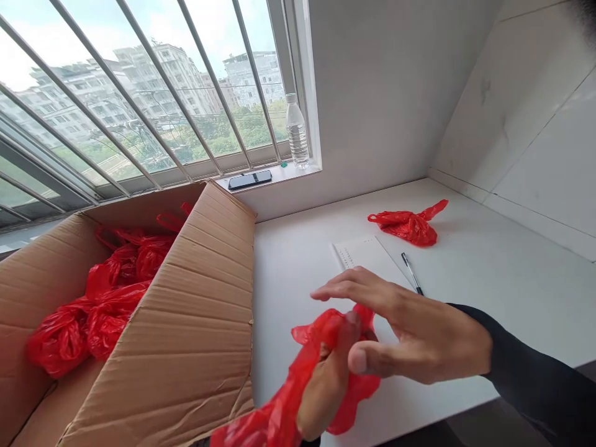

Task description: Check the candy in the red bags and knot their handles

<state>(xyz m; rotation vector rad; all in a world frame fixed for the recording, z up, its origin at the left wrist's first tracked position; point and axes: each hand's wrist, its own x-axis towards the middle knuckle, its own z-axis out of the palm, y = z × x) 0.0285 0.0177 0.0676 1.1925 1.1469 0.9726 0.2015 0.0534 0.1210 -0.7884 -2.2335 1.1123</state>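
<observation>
My left hand [323, 391] is closed on a red plastic bag [305, 366], at the lower middle of the view. Part of the bag drapes along my left wrist and forearm, and more of it shows beyond my fingers. Just to the right, my right hand [410, 335] is spread over the bag, thumb apart from the fingers, holding nothing. Whether its thumb touches the bag I cannot tell. Beyond my hands lie a white sheet of paper [367, 251] with writing and a black-capped pen [412, 273]. My right hand covers part of the sheet.
On the left stands an open cardboard box [200, 310] with several red bags [112, 304] inside. Another red bag [407, 226] lies at the back of the white table [488, 248]. The windowsill holds a phone [250, 180] and a water bottle [297, 133].
</observation>
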